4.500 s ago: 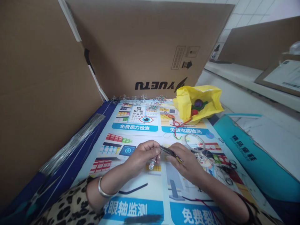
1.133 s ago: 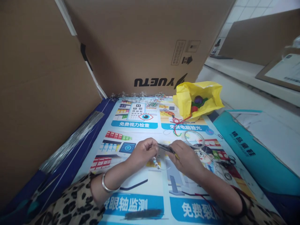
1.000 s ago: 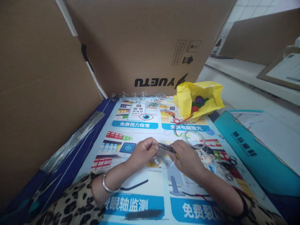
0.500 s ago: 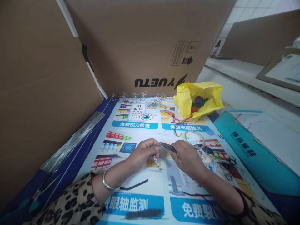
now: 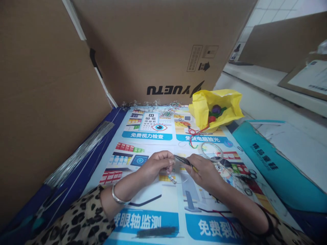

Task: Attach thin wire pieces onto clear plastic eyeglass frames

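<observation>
My left hand (image 5: 160,164) is closed in a pinch on a short strand of small beads (image 5: 171,177), pink and pale blue, which dangles below the fingers. Pliers (image 5: 184,160) with dark jaws and a bit of yellow on the handle are gripped in my right hand (image 5: 204,170). Their tips point left and reach the fingertips of my left hand. A thin wire (image 5: 186,179) loops in the space between the two hands. What exactly the jaws touch is too small to tell.
Behind the right hand lies a coil of clear wire (image 5: 212,152). A yellow bag (image 5: 230,117) holds balls of yarn. Silver wires (image 5: 81,153) and scissors (image 5: 38,217) lie at left, a teal box (image 5: 278,166) at right. Cardboard (image 5: 163,51) walls the back.
Both hands hold nearly the same place. The beaded strand and the thin wire have shifted slightly, and the pliers have turned a little.
</observation>
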Demonstrator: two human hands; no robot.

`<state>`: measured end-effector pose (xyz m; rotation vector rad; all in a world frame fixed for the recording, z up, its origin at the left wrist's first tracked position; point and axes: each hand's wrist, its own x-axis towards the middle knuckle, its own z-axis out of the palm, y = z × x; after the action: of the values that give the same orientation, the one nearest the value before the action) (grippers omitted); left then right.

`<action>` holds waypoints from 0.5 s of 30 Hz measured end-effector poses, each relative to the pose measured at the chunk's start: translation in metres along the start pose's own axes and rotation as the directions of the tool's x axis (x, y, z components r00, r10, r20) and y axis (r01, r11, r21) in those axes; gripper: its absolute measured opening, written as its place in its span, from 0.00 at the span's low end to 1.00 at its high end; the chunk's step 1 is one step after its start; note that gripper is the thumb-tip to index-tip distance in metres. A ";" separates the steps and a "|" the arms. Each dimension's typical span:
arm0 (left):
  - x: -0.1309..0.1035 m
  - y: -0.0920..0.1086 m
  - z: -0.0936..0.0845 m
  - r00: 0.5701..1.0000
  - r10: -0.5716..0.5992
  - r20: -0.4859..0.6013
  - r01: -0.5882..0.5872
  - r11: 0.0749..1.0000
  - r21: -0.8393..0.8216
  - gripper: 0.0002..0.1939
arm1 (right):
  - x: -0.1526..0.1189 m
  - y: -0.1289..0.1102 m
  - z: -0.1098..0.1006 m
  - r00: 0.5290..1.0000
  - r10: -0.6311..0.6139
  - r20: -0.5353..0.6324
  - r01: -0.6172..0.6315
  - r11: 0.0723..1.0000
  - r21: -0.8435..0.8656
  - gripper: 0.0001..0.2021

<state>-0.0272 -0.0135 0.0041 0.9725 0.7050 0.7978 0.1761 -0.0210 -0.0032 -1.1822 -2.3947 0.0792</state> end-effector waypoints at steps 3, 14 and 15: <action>0.001 0.000 0.000 1.000 -0.004 -0.001 0.004 1.000 -0.013 0.06 | 0.001 0.000 0.002 1.000 0.015 0.017 -0.015 1.000 0.005 0.11; 0.002 -0.002 -0.002 0.999 -0.037 0.010 0.038 0.996 -0.083 0.07 | 0.001 -0.002 0.004 1.000 0.003 0.005 -0.003 0.999 -0.047 0.09; 0.002 -0.002 -0.002 0.999 -0.044 0.012 0.045 0.995 -0.089 0.07 | 0.001 -0.002 0.004 1.000 0.002 0.000 -0.002 0.999 -0.049 0.09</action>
<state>-0.0271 -0.0117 0.0010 0.8770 0.6751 0.7784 0.1726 -0.0207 -0.0058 -1.2067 -2.4079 0.0220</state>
